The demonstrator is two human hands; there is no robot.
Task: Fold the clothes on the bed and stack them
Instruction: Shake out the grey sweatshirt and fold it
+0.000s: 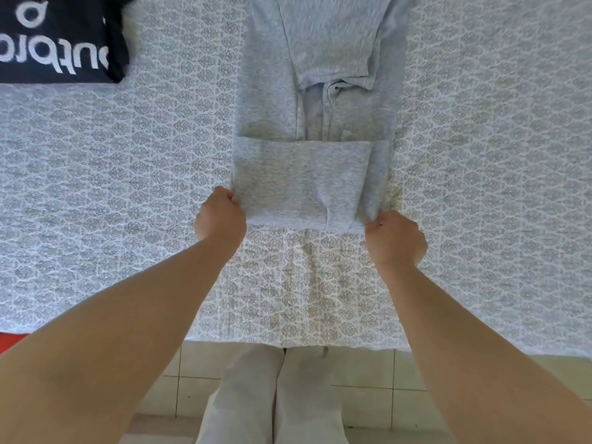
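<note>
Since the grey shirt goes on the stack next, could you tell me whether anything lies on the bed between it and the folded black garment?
Nothing visible does. Only bare patterned bedspread separates the grey shirt, gripped by the left hand and right hand, from the black garment.

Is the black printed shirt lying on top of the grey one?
No, the black printed shirt lies apart at the bed's far left, not touching the grey shirt.

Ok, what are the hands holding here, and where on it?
Both grip the grey garment at its near folded edge: left hand at the left corner, right hand at the right corner.
</note>
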